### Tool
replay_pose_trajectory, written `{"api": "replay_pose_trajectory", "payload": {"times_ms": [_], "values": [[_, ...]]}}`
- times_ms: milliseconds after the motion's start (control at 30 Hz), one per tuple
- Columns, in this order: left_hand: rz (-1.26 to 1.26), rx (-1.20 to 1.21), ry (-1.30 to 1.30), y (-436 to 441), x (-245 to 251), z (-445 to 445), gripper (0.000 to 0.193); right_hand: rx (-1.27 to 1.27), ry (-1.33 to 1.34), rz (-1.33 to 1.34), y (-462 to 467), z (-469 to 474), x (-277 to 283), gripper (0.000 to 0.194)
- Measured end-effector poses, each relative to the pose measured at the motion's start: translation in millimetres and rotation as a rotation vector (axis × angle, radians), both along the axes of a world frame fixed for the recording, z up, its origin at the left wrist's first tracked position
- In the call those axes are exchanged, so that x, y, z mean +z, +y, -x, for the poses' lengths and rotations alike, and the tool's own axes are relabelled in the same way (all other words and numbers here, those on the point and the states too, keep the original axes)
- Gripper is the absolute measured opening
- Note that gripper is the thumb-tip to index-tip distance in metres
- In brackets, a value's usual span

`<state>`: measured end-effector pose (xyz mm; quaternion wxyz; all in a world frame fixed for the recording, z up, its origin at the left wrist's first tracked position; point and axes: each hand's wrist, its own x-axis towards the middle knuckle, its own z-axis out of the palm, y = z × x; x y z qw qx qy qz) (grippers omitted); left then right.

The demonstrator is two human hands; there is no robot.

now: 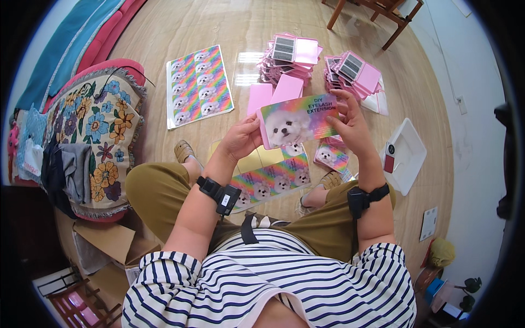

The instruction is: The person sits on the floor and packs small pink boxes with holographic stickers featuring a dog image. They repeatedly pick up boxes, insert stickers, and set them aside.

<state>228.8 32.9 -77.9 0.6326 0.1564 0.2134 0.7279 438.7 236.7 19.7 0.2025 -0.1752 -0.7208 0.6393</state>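
Observation:
Raised in front of me is a flat pink eyelash-extension case (287, 123) with a rainbow dog-picture sticker on its face. My left hand (243, 137) grips its left edge, and my right hand (349, 123) holds the upper right corner with thumb and fingers. Below it on the floor, between my feet, lies a partly used sticker sheet (272, 182), its bare yellow backing (250, 160) showing at the upper left. By my right foot sits a small pile of stickered cases (331, 158). Two plain pink cases (260, 96) lie just beyond the held one.
Farther off are a large stack of open pink cases (305, 51) and a smaller one (365, 80). Full sticker sheets (199, 87) lie at the left. A white tray (410, 156) with a red device stands at right; a flower-patterned cover (96, 135) drapes a seat at left.

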Motion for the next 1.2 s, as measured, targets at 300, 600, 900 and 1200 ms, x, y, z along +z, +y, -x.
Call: {"api": "replay_pose_trajectory", "payload": {"times_ms": [300,600,900,1200], "values": [[-0.073,-0.029,-0.010,-3,2,2,0.046,0.038,0.005,0.017,-3,5,-3,0.057],[-0.061,0.001,-0.005,-1,5,1,0.045,0.033,0.014,0.029,-3,6,-1,0.057],[-0.082,-0.004,-0.012,-1,7,1,0.046,0.031,0.018,0.049,-2,8,-3,0.057],[-0.071,0.006,-0.003,-1,9,2,0.047,0.039,0.020,0.057,-2,9,-6,0.058]]}}
